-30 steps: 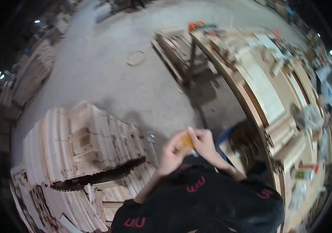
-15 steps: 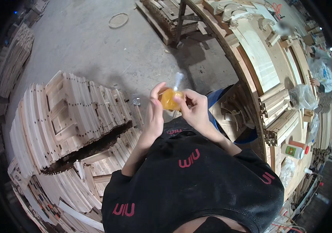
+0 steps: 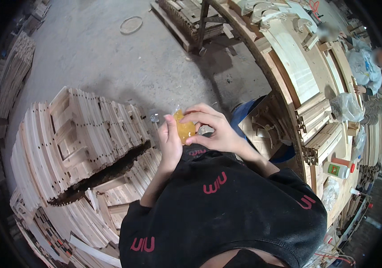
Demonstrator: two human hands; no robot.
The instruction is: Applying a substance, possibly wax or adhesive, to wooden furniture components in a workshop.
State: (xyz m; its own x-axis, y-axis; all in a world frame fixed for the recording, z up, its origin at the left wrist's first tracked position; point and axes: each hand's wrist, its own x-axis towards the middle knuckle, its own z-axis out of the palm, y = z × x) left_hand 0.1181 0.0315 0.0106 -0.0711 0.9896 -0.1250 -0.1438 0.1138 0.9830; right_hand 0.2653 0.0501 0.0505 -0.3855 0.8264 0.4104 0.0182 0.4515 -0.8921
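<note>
A shiny, rounded yellow-orange thing [image 3: 185, 130] is held between both my hands in front of my chest. It looks like a small package with a clear, film-like tip at its top; its exact kind I cannot make out. My left hand [image 3: 170, 142] presses it from the left side, thumb up. From the right, my right hand [image 3: 215, 129] pinches it, fingers curled over the top and thumb underneath. Parts of it are hidden behind the fingers.
Stacked pale wooden frame pieces [image 3: 81, 134] stand at my left. A long workbench [image 3: 309, 73] with wooden parts curves along the right, bearing a white bottle with a green label [image 3: 336, 170] and clear plastic bags [image 3: 350, 107]. A blue bin [image 3: 241, 117] stands below it. Another person [image 3: 366, 67] is at the far right.
Both hands and the yellow-orange thing have moved slightly left and lower. My right hand's fingers now reach over its top, and the clear tip that stuck up is lower and less visible.
</note>
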